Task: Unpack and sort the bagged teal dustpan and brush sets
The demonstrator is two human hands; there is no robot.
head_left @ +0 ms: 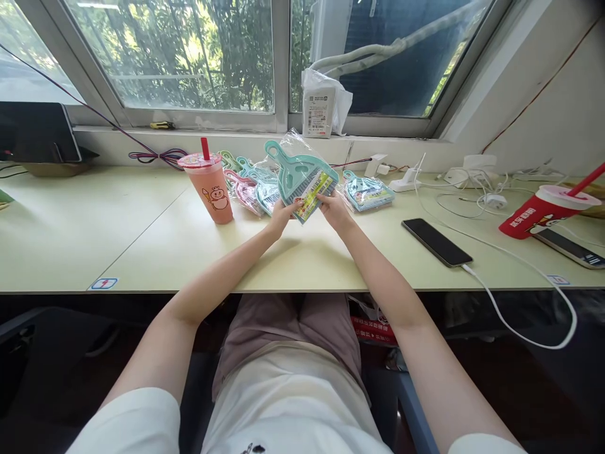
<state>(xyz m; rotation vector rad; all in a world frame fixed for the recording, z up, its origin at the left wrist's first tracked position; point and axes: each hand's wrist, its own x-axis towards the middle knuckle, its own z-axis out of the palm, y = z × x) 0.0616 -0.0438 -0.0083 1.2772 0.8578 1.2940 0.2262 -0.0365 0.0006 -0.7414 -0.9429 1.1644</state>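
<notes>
Two hands hold one teal dustpan pack (295, 173) over the desk (155, 258), to the right of the pink cup (215, 198). The pack tilts, with its handle up on the side nearer the pink cup and its bright label facing me. My left hand (282, 219) pinches the bottom edge on that near side, thumb in front. My right hand (336, 212) pinches the side farther from the cup, thumb in front too. More wrapped packs (246, 191), some pink, green and blue, lie in a heap just right of the pink cup. I see one more blue pack (368, 192) farther right of it, past my right hand. Farther right of the cup still are a black phone (437, 242) and a red cup (539, 213). Well left of the pink cup, I see a dark screen (38, 132).
</notes>
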